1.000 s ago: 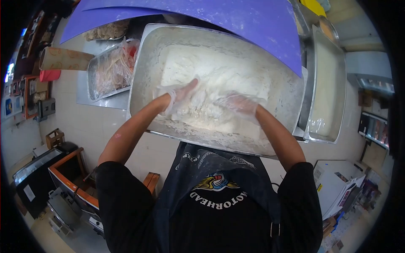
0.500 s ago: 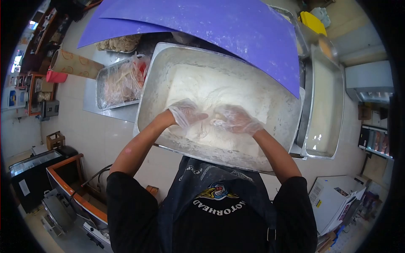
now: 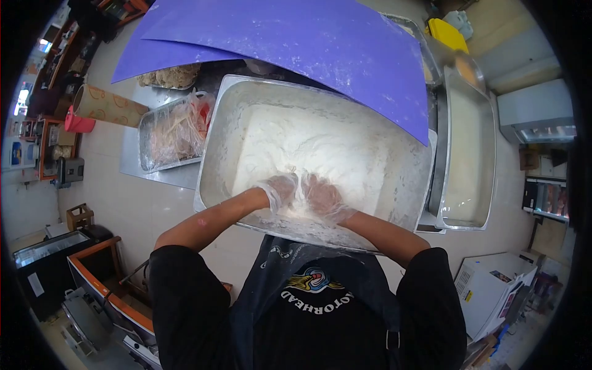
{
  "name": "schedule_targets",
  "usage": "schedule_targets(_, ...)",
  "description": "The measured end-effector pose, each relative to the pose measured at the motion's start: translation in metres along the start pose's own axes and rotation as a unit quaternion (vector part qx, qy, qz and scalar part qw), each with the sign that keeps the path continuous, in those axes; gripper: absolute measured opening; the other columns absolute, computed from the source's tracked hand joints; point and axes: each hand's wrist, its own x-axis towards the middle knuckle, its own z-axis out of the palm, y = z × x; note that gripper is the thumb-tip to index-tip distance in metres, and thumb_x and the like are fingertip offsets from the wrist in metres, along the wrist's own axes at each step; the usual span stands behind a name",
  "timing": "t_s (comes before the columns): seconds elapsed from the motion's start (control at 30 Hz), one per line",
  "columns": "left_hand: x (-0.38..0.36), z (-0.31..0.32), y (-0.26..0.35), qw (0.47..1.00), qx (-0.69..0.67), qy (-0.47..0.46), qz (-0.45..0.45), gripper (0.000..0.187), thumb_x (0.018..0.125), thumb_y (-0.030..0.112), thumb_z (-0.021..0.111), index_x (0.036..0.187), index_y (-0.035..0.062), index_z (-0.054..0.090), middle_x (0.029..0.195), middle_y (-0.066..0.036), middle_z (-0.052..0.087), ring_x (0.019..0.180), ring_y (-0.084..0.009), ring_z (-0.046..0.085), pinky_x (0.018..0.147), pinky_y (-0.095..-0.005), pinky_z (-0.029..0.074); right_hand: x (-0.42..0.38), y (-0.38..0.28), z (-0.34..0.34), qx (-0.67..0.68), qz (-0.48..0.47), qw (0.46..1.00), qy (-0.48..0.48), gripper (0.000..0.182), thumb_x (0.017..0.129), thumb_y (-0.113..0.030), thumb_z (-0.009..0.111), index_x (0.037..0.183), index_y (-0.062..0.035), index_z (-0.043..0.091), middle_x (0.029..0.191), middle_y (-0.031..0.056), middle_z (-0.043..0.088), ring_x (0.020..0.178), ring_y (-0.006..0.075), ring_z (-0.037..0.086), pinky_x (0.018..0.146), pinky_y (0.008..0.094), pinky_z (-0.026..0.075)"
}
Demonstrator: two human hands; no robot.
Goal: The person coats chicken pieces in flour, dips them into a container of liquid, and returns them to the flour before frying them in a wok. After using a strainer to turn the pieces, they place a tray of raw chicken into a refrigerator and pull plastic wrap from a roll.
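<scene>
Both hands work side by side at the near end of a large steel pan, pressed down into the white flour that fills it. The left hand and the right hand each wear a thin clear glove and sit touching or nearly touching at the thumbs, fingers curled down and inward into the powder as though cupping or gathering something between them. Whether they close on a piece of food under the flour or only on the flour itself cannot be told: the fingertips are buried and the gloves are dusted white. The pan stands close against the person's apron, which keeps the forearms low and lets both hands bear down together; its tall walls look suited to keeping loose flour in. A purple sheet lies across the far edge of the pan, overhanging it and hiding that rim and whatever stands behind. To the left, a smaller tray holds pale pieces under a crumpled plastic bag, too blurred to name. To the right, a long narrow tray holds a smooth pale layer, perhaps liquid or batter. A brown paper roll lies at far left. The wide lens bends everything near the picture's edge, so the shelves and boxes there stay indistinct.
</scene>
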Motion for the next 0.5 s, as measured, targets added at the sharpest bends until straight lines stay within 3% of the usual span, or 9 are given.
schedule_targets(0.07,0.003,0.004,-0.014,0.993,-0.048,0.062,0.083,0.054,0.071,0.036,0.068,0.104,-0.0044,0.053,0.089,-0.026,0.059,0.080,-0.0334,0.060,0.072,-0.0396,0.047,0.018,0.017,-0.027,0.306,0.025,0.941,-0.139,0.055,0.076,-0.027,0.061,0.117,0.0046,0.045,0.091,0.0187,0.055,0.071,0.0282,0.058,0.060,0.0398,0.049)
schedule_targets(0.1,0.004,0.007,-0.021,0.985,-0.076,0.091,0.124,0.052,0.073,0.037,0.066,0.105,-0.0025,0.054,0.088,-0.025,0.060,0.076,-0.0330,0.061,0.070,-0.0391,0.048,0.014,0.026,-0.050,0.459,0.017,0.884,-0.092,0.052,0.076,-0.031,0.063,0.111,0.0050,0.048,0.090,0.0184,0.057,0.073,0.0263,0.058,0.062,0.0392,0.049)
schedule_targets(0.13,-0.007,-0.001,-0.018,0.982,-0.176,0.056,0.049,0.051,0.075,0.038,0.065,0.106,-0.0005,0.054,0.089,-0.024,0.061,0.076,-0.0322,0.061,0.073,-0.0386,0.048,0.010,0.036,-0.073,0.597,-0.006,0.800,-0.052,0.051,0.076,-0.035,0.065,0.105,0.0054,0.052,0.088,0.0182,0.058,0.075,0.0245,0.058,0.065,0.0387,0.049)
schedule_targets(0.2,-0.038,-0.047,-0.003,0.926,-0.361,-0.013,-0.106,0.048,0.078,0.039,0.062,0.109,0.0035,0.054,0.091,-0.022,0.062,0.077,-0.0306,0.061,0.077,-0.0376,0.048,0.004,0.062,-0.059,0.525,0.035,0.836,-0.156,0.049,0.077,-0.036,0.062,0.102,0.0052,0.053,0.091,0.0196,0.059,0.078,0.0236,0.058,0.067,0.0384,0.049)
schedule_targets(0.3,-0.052,-0.074,-0.003,0.956,-0.244,-0.034,-0.158,0.051,0.078,0.038,0.062,0.110,-0.0010,0.053,0.101,-0.023,0.058,0.087,-0.0297,0.059,0.086,-0.0349,0.044,0.014,0.097,-0.055,0.337,0.019,0.904,-0.263,0.055,0.077,-0.037,0.060,0.109,0.0056,0.050,0.094,0.0210,0.058,0.077,0.0246,0.059,0.067,0.0371,0.050)
schedule_targets(0.37,-0.046,-0.074,-0.009,0.956,-0.244,-0.064,-0.149,0.055,0.077,0.037,0.064,0.111,-0.0045,0.050,0.107,-0.025,0.055,0.093,-0.0293,0.057,0.089,-0.0337,0.042,0.024,0.088,-0.092,0.331,0.069,0.885,-0.319,0.066,0.077,-0.038,0.059,0.122,0.0050,0.037,0.098,0.0227,0.056,0.073,0.0272,0.059,0.065,0.0362,0.050)
schedule_targets(0.4,-0.038,-0.070,-0.012,0.953,-0.259,-0.080,-0.133,0.058,0.077,0.036,0.065,0.113,-0.0063,0.048,0.109,-0.026,0.053,0.095,-0.0292,0.056,0.090,-0.0332,0.041,0.024,0.079,-0.093,0.310,0.061,0.910,-0.268,0.070,0.077,-0.037,0.059,0.126,0.0053,0.033,0.098,0.0234,0.056,0.071,0.0281,0.059,0.063,0.0359,0.050)
schedule_targets(0.47,-0.029,-0.028,-0.013,0.990,-0.068,0.119,-0.017,0.065,0.072,0.033,0.069,0.114,-0.0093,0.044,0.108,-0.028,0.052,0.096,-0.0308,0.056,0.087,-0.0333,0.042,0.008,0.049,-0.071,0.236,0.013,0.968,-0.084,0.077,0.076,-0.037,0.059,0.131,0.0064,0.027,0.097,0.0246,0.055,0.066,0.0295,0.059,0.059,0.0357,0.049)
schedule_targets(0.5,-0.024,-0.010,-0.013,0.975,0.030,0.217,0.042,0.069,0.070,0.031,0.071,0.115,-0.0108,0.041,0.107,-0.028,0.051,0.096,-0.0316,0.056,0.086,-0.0333,0.043,0.001,0.036,-0.053,0.200,-0.002,0.979,-0.025,0.078,0.076,-0.036,0.059,0.131,0.0074,0.026,0.096,0.0256,0.055,0.064,0.0298,0.059,0.057,0.0358,0.049)
